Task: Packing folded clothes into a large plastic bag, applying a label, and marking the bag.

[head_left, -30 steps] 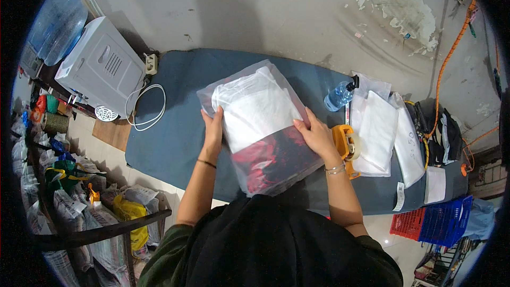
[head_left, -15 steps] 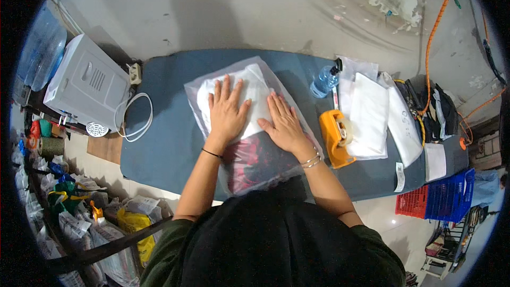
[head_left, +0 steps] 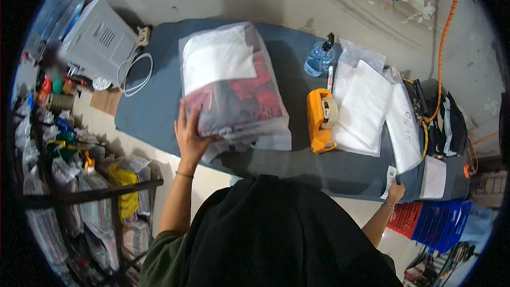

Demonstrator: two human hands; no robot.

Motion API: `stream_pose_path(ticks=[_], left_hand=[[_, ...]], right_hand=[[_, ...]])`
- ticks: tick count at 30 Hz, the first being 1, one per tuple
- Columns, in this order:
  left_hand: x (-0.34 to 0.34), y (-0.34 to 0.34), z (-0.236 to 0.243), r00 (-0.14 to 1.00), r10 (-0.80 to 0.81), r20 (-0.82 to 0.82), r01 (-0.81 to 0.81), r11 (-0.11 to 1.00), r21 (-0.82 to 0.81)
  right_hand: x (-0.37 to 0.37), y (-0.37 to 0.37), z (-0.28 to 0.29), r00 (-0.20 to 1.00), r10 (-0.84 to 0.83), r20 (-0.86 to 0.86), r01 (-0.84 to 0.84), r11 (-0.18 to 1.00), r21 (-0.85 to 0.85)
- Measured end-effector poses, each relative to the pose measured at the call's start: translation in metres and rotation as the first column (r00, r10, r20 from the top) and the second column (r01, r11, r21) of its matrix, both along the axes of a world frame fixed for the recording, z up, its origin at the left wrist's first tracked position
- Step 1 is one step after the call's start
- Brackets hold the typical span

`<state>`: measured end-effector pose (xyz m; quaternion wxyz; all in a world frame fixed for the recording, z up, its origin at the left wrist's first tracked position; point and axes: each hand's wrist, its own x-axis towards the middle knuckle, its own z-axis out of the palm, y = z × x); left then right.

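A clear plastic bag lies on the grey padded board, packed with red and dark patterned fabric and a white folded sheet. My left hand rests on the bag's near left corner, fingers spread and thumb apart. Far to the right, my right hand is closed on the lower end of a white label slip at the board's near edge. Right of the bag stand an orange tape dispenser holding a tape roll, and a blue spray bottle.
White plastic mailers lie beside a marker. A white card sits on the board's right end. Red and blue baskets stand below. At left are a white dispenser, a coiled cable and a rack of bagged goods.
Both hands lay flat on the bag before. My right hand has left it, moved right and taken the label slip. My left hand has shifted to the near left corner; the bag now looks straighter.
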<state>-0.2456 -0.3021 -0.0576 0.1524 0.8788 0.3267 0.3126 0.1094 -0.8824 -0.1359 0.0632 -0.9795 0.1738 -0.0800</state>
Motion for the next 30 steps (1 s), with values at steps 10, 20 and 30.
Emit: stream_pose_path(ticks=[10, 20, 30], left_hand=[[-0.062, -0.022, -0.089, 0.685, 0.617, 0.387, 0.388, 0.141, -0.911], [-0.012, -0.102, -0.085, 0.622, 0.427, 0.656, 0.724, 0.005, -0.69], [-0.018, -0.068, -0.007, 0.883, 0.144, 0.446, 0.401, 0.263, -0.878]], right_hand=[[0.001, 0.006, 0.009, 0.988, 0.052, -0.144, -0.024, 0.982, 0.19], [-0.025, 0.001, 0.064, 0.906, 0.362, -0.22, 0.036, 0.45, 0.892], [-0.095, 0.231, 0.171, 0.488, 0.63, 0.604, -0.583, -0.28, 0.762]])
